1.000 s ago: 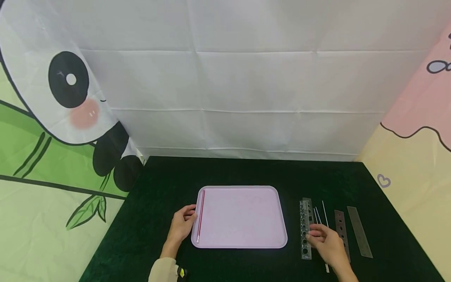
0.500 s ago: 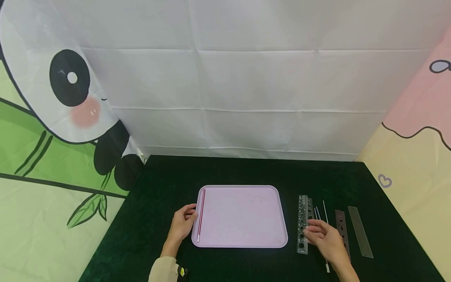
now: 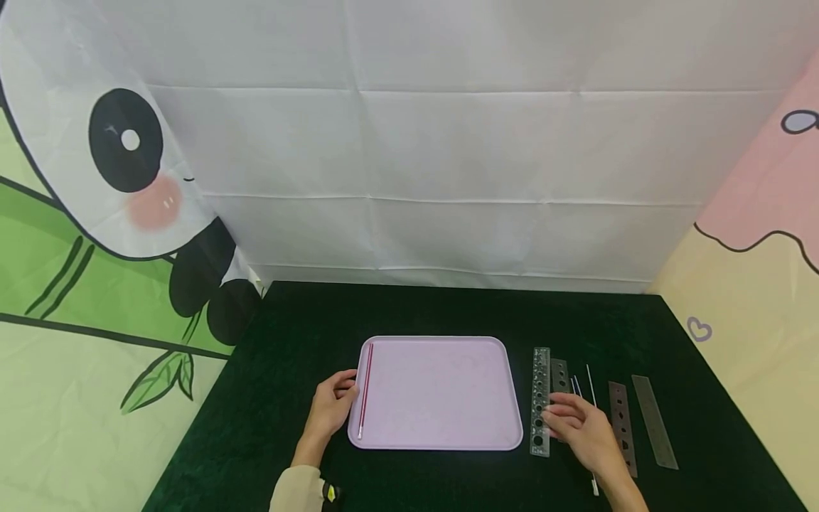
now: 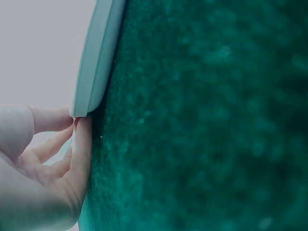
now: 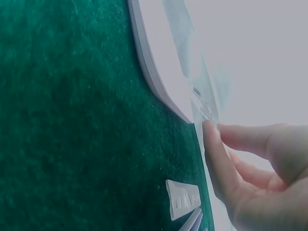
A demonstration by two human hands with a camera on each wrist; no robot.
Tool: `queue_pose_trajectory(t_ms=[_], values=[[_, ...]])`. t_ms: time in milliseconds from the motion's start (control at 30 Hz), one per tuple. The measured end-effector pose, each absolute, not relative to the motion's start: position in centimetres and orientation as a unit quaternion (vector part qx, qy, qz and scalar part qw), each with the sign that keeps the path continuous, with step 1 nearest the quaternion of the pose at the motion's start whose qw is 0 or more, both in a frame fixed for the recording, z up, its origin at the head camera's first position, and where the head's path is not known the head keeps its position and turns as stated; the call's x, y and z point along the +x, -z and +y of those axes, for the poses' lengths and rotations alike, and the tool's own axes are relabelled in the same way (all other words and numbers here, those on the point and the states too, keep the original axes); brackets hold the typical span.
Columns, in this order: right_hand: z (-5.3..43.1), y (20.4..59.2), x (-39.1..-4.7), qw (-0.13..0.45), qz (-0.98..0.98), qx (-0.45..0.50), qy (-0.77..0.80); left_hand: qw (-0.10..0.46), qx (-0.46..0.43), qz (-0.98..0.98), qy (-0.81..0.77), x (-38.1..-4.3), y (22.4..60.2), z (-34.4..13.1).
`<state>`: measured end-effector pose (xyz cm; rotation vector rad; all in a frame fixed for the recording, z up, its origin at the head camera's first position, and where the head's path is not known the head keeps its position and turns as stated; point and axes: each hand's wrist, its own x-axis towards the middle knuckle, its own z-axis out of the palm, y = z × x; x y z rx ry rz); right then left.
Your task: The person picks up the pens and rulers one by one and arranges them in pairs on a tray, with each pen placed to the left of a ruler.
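My right hand (image 3: 587,430) pinches a clear template ruler with cut-out holes (image 3: 540,398) between thumb and fingers, just right of the tray. From the right wrist view, this ruler (image 5: 199,102) is seen nearly edge-on above the cloth, overlapping the tray rim. My left hand (image 3: 331,407) grips the left edge of the lilac tray (image 3: 441,398); in the left wrist view its thumb and fingers meet at the tray's rim (image 4: 91,72). A thin red stick (image 3: 365,391) lies along the left side inside the tray.
Beside the right hand lie a grey ruler with holes (image 3: 559,377), several thin rods (image 3: 591,386), a brownish ruler with holes (image 3: 621,419) and a plain translucent ruler (image 3: 655,421). A dark green cloth (image 3: 409,309) covers the table. A white curtain (image 3: 448,178) hangs behind.
My right hand has moved left and a little away from me with the clear template ruler, uncovering more of the grey ruler beneath. The left hand and tray have stayed put.
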<state>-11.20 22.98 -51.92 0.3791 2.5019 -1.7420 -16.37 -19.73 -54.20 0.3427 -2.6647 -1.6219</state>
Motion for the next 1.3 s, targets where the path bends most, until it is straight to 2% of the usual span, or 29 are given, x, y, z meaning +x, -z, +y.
queue_pose_trajectory(t_ms=[1300], values=[[18.5,52.5,-11.8,0.028,0.783,0.096,0.614,-0.001,0.109,-0.85,0.515,-16.4,54.2,-19.6]])
